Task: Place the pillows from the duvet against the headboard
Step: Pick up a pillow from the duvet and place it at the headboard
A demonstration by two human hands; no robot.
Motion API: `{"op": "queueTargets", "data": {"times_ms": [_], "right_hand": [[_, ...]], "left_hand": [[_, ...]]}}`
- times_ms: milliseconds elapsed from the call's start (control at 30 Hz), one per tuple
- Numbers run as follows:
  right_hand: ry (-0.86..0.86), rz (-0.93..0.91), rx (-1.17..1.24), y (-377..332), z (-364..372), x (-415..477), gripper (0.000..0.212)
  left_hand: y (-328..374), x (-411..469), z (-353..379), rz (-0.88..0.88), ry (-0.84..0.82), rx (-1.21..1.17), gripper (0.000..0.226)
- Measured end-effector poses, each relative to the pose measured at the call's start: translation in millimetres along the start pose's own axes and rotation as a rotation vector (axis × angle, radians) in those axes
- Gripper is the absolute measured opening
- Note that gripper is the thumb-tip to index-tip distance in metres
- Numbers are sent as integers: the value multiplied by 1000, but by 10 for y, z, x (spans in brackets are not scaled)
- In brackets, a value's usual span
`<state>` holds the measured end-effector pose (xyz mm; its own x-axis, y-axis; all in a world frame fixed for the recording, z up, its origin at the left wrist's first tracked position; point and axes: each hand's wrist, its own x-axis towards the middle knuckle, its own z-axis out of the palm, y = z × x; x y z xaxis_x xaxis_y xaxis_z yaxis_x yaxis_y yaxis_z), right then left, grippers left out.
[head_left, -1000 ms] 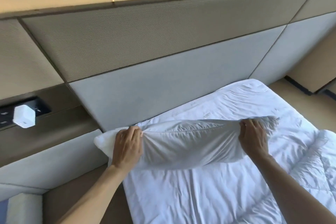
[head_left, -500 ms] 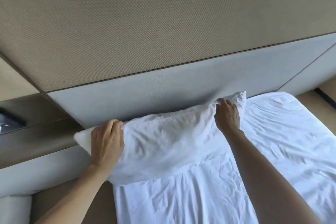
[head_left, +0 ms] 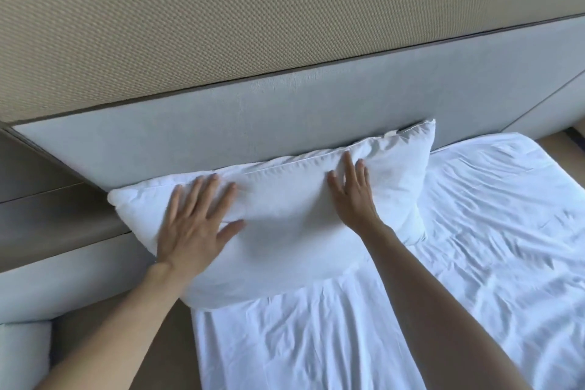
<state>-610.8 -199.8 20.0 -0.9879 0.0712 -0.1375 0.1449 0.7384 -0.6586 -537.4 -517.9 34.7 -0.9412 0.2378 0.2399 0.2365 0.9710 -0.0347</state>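
Currently pillow (head_left: 285,215) lies at bed (head_left: 316,342) head, long edge touching headboard (head_left: 285,117). Grip spread flat, pinching nothing: left hand (head_left: 196,222), right hand (head_left: 351,196) press pillow top. Risk: left end seems to overhang mattress edge; uneven push could tip it off.

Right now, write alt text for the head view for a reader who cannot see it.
The left hand and right hand press flat, fingers spread, on a white pillow set against the grey headboard. A wrinkled white sheet covers the bed in front of it; a tan textured panel rises above.
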Motion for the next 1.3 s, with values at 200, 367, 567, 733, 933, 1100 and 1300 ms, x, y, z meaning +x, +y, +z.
{"op": "queueTargets", "data": {"times_ms": [200, 367, 567, 733, 933, 1100, 1300], "right_hand": [[338, 130, 190, 228, -3, -245, 65], [581, 398, 259, 630, -177, -24, 56], [556, 540, 263, 816, -423, 506, 21], [822, 425, 309, 602, -608, 419, 34], [912, 277, 274, 336, -1114, 298, 39], [765, 281, 309, 193, -948, 118, 35], [474, 360, 249, 316, -590, -80, 35]], "left_hand": [[-164, -288, -57, -232, 402, -237, 66], [19, -629, -107, -955, 383, -870, 87], [52, -557, 273, -1016, 348, -1030, 52], [176, -551, 32, -1159, 388, -911, 49], [382, -480, -437, -1173, 529, -958, 32], [194, -712, -439, -1213, 564, -937, 49], [-49, -882, -49, -1175, 362, -824, 59]]}}
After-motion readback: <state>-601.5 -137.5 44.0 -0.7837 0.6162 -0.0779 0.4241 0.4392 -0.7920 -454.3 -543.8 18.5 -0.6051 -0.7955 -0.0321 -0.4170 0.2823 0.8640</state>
